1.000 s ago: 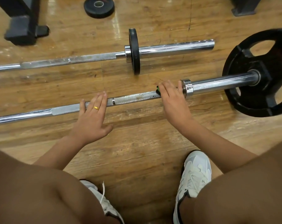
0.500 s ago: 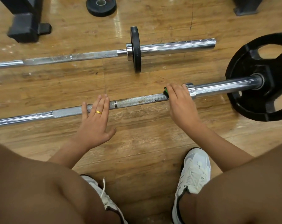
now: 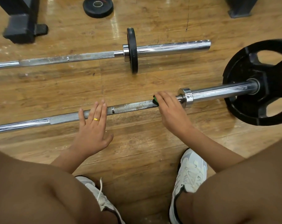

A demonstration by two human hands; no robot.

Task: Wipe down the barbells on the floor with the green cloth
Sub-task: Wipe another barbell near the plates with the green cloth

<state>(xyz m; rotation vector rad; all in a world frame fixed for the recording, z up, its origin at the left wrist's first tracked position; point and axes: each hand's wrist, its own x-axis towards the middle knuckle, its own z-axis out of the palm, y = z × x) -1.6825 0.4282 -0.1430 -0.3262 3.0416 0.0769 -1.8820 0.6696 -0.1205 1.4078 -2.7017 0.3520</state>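
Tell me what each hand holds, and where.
Right hand grips the green cloth against the near barbell's shaft, beside the collar. Left hand lies flat on it, holding nothing.

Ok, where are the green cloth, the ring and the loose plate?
green cloth (image 3: 155,99): head view, exposed left edge.
ring (image 3: 96,119): head view, top of band.
loose plate (image 3: 98,12): head view, face below hole.
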